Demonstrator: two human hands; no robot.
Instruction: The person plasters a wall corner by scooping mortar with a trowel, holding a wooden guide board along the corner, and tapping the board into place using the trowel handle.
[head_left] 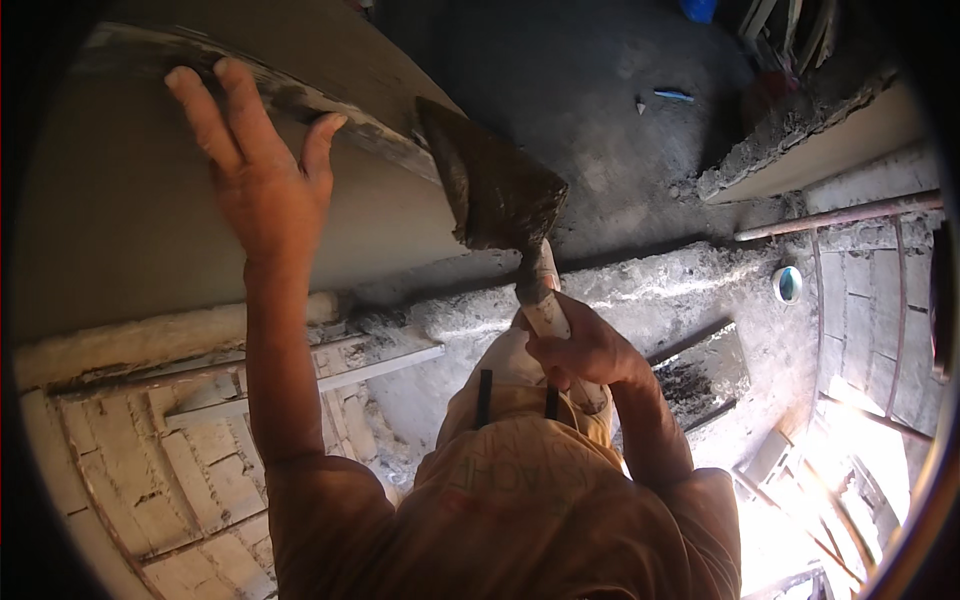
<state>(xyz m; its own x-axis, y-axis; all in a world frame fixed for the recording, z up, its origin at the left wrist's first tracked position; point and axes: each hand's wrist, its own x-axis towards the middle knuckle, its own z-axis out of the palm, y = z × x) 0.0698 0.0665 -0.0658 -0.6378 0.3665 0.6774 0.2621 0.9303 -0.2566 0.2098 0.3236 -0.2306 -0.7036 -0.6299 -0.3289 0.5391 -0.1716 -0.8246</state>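
Note:
My left hand [265, 165] is raised against a long narrow strip [385, 140], its fingers stretched and spread and their tips at the strip's edge. The strip is smeared with grey mortar and runs along the edge of a smooth, plastered wall face [120, 190]. My right hand [592, 345] is wrapped round the pale handle of a trowel [503, 185]. Its dark, wet-looking pointed blade is turned up and away from me, close to the strip's right end. I cannot tell whether the blade touches the strip.
Below lies a mortar-stained board [700, 375] with dark mortar on it. A round container [787, 284] stands at the right, near a metal pipe [840, 215]. Another wall stub [820, 150] rises at the upper right. Blockwork [170, 480] shows lower left, with a pale plank [310, 382].

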